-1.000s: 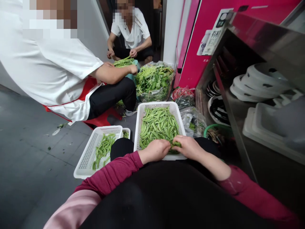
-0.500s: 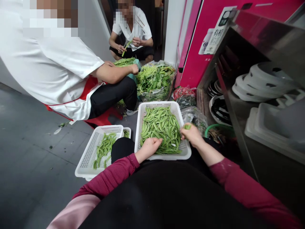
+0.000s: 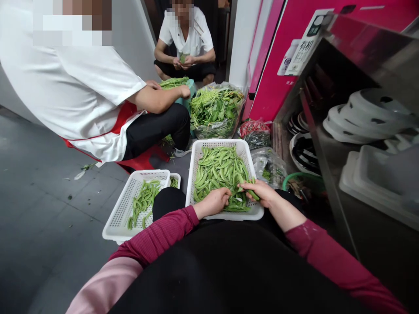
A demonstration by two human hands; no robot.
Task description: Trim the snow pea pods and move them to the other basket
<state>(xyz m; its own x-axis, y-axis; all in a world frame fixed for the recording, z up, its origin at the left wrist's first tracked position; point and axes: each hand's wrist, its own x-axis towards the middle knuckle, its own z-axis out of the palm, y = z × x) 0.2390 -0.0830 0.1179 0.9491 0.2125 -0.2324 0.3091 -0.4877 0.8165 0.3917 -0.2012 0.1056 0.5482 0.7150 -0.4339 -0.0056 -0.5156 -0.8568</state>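
Note:
A white perforated basket (image 3: 193, 174) heaped with green pea pods (image 3: 219, 168) rests on my lap. My left hand (image 3: 214, 201) lies curled on the pods at the basket's near edge; what its fingers hold is hidden. My right hand (image 3: 262, 192) pinches a single pea pod (image 3: 248, 188) just above the basket's near right corner. A second white basket (image 3: 119, 213) to my left holds a smaller strip of pods (image 3: 144, 200).
A person in a white shirt and red apron (image 3: 98, 96) sits at the left, another person (image 3: 186, 39) beyond. A bag of leafy greens (image 3: 214, 109) stands behind the basket. A steel shelf with stacked plates (image 3: 356, 117) is at the right. Grey floor lies left.
My right hand swung out to the basket's right side with a scrap, then came back to the pile with a pod. My left hand stayed on the pods.

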